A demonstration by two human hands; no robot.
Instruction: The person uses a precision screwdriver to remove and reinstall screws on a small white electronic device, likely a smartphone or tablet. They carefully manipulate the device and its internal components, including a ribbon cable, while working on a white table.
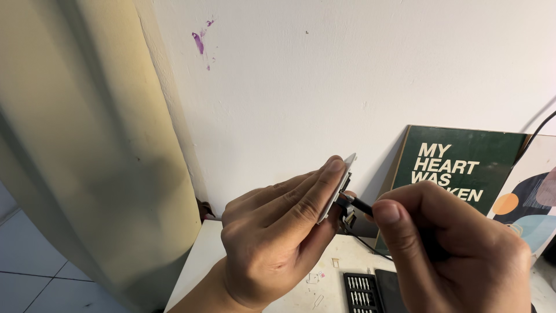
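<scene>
Holding a thin flat white part (337, 188) up in front of the wall (347, 69), the left hand (272, 237) sits in the lower middle of the frame, and its fingers are pressed tight on the part's flat side with the thumb behind. The right hand (452, 255), in the lower right, pinches a thin black tool (360, 204), and the tool's tip touches the back of the white part near its middle. The step looks like poking or turning something small on the back of the part. It seems to call for a steady left hand and a small, careful push with the tool so the tip does not slip. The back of the part is turned away, so what the tip touches is hard to see. A thin black wire (365, 242) hangs below it. Low down is a white bench (278, 290) with a black case of small bits (360, 293), cut off by the bottom edge. A green board (463, 150) and a picture with colored shapes (536, 197) lean on the wall at the right. A big cream curtain (87, 145) fills the left.
</scene>
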